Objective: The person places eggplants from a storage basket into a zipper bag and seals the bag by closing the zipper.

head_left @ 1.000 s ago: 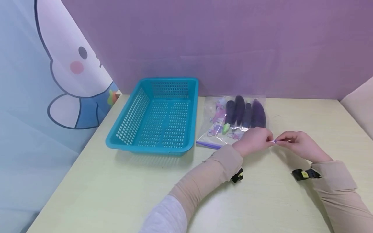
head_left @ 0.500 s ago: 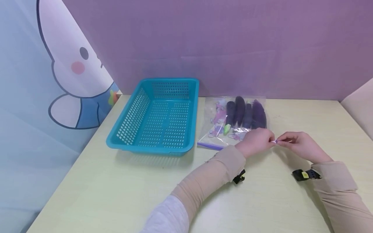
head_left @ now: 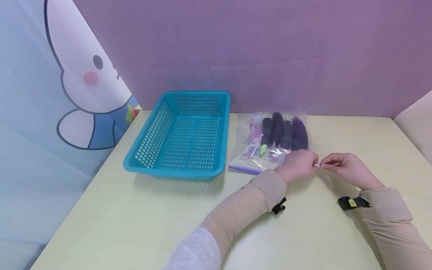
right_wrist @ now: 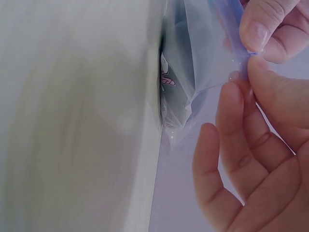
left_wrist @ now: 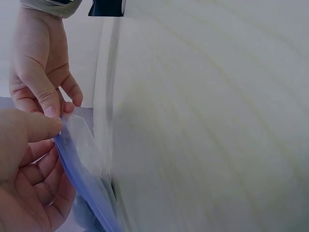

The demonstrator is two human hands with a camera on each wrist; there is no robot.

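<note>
A clear zip bag (head_left: 244, 150) with pink cartoon prints lies on the table, several dark purple eggplants (head_left: 277, 129) inside it. Its blue-purple zip strip (left_wrist: 77, 171) runs along the near edge. My left hand (head_left: 298, 165) pinches this strip between thumb and fingers close to the bag's right corner. Just beside it, my right hand (head_left: 349, 168) pinches the strip's right end, its other fingers (right_wrist: 207, 150) loosely bent. The two thumbs almost meet at a small white piece (right_wrist: 252, 52) on the strip. From the head view, my left hand hides part of the strip.
A turquoise plastic basket (head_left: 221, 150) with perforated sides stands left of the bag, nothing seen in it. Behind the pale table (head_left: 152, 225) rises a purple backdrop (head_left: 263, 56). At the left hangs a blue cloth (head_left: 27, 168) with a cartoon print.
My left hand and forearm have shifted slightly to the right along the strip's end, close to my right hand. The right hand stays nearly in place; bag and basket look unchanged.
</note>
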